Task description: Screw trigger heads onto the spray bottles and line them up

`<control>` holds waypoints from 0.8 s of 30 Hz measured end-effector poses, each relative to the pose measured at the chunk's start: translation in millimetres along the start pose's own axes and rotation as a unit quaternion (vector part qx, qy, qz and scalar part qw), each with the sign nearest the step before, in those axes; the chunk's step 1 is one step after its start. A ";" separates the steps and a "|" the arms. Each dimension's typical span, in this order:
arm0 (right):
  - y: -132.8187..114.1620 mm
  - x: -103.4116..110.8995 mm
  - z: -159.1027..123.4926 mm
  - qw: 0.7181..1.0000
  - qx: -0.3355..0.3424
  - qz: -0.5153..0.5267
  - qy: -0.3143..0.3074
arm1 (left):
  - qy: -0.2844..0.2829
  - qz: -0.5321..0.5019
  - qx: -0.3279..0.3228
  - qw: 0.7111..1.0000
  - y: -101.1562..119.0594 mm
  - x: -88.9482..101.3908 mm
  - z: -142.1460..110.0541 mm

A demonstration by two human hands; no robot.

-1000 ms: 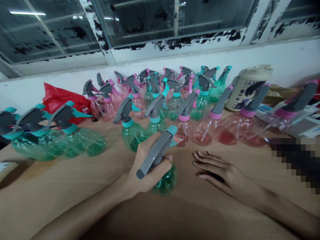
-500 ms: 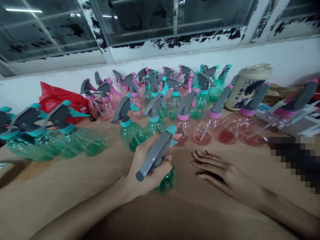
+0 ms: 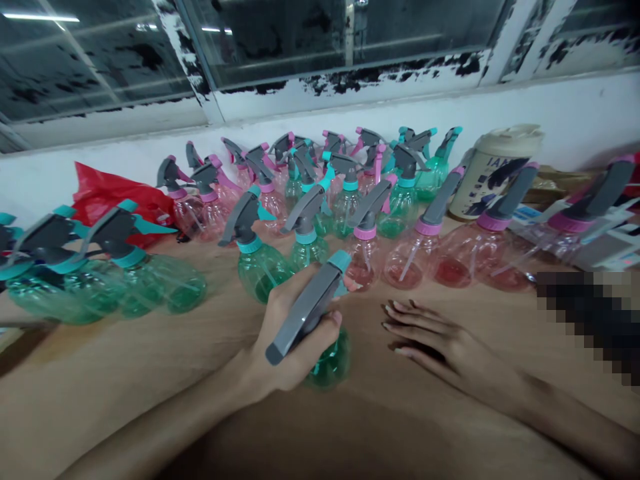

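My left hand [image 3: 290, 347] is closed around the neck of a green spray bottle [image 3: 330, 363] with a grey and turquoise trigger head, near the middle of the table. The bottle's neck is hidden by my fingers. To the right, my right hand [image 3: 440, 340] lies palm down on the wooden table [image 3: 370, 427] with its fingers stretched out, holding nothing. Just beyond the left hand stand another green spray bottle [image 3: 263, 270] and a pink spray bottle [image 3: 363, 263] with a pink collar.
Several green spray bottles [image 3: 170, 283] stand at the left, and several pink ones [image 3: 405, 260] line the right. More bottles crowd the back by a red plastic bag [image 3: 110, 197]. A cream container [image 3: 490, 177] stands at the back right below the windows [image 3: 345, 40].
The view has shifted slightly. My left hand still grips the green spray bottle, its head turned or tilted a touch to the left. My right hand has stayed in place.
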State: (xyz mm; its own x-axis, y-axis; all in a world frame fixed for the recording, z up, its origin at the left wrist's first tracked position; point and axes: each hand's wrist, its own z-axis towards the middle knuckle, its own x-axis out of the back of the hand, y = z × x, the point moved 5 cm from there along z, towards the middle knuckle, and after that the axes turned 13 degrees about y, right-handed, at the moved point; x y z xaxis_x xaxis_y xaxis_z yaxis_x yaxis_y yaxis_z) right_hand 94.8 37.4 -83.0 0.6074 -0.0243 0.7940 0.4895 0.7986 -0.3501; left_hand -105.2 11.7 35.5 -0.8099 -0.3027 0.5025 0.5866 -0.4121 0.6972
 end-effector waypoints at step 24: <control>-1.8 2.6 2.2 1.000 -0.011 0.016 0.007 | 0.003 -0.009 0.003 1.000 -2.2 -0.1 1.0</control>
State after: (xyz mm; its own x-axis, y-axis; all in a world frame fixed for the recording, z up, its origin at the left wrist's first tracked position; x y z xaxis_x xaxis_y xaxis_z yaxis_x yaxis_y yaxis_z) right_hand 94.1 37.3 -79.3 0.6318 -0.0079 0.7751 0.4838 0.7853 -0.3864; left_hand -106.5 13.4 34.5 -0.8197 -0.3007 0.4875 0.5726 -0.4113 0.7092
